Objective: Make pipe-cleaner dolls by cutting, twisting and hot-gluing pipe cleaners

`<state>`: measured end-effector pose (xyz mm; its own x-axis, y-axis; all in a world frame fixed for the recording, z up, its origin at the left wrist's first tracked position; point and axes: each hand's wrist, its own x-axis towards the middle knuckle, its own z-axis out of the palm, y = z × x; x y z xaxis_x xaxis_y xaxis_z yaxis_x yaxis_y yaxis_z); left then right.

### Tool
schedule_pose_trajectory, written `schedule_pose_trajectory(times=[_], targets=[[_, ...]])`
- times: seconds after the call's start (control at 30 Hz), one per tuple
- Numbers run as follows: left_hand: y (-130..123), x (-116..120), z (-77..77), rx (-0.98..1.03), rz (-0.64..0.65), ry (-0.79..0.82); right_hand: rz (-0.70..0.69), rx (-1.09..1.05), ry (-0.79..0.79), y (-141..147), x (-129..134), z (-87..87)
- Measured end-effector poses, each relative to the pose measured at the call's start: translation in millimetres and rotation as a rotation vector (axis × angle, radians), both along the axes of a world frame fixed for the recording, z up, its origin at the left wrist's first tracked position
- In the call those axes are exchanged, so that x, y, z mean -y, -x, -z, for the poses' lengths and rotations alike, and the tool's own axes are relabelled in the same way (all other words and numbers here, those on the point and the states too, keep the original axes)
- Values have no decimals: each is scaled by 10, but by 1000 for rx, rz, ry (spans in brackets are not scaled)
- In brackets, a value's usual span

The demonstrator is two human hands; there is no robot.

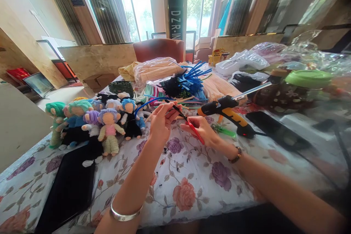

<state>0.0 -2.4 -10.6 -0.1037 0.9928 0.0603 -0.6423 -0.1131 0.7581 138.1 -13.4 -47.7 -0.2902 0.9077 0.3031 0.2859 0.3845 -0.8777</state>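
Note:
My left hand (161, 122) is raised over the table, its fingers pinched on a short black fuzzy strip that looks like a pipe cleaner (177, 108). Close beside it, my right hand (201, 129) is closed around red-handled pliers (195, 131). Their dark jaws meet the black strip near my left fingertips, and the exact contact is too small to tell. A blue pipe cleaner (148, 103) curves behind my left hand. Small black scraps lie on the floral tablecloth (203, 175) beneath my hands.
Several yarn-like dolls (109, 128) stand at left, by a black tablet-like slab (68, 186). Bundled pipe cleaners (192, 80) lie behind my hands. To the right are a glue gun (227, 111), a green lighter-like item (225, 131), a dark phone (274, 129) and a green-lidded jar (308, 78).

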Motion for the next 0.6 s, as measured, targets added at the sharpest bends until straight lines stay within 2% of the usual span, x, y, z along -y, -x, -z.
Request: schedule_pose_trajectory(times=[0.6], targets=[[10,0,26,2,21,-12,17,-5,19,20,39,-39]])
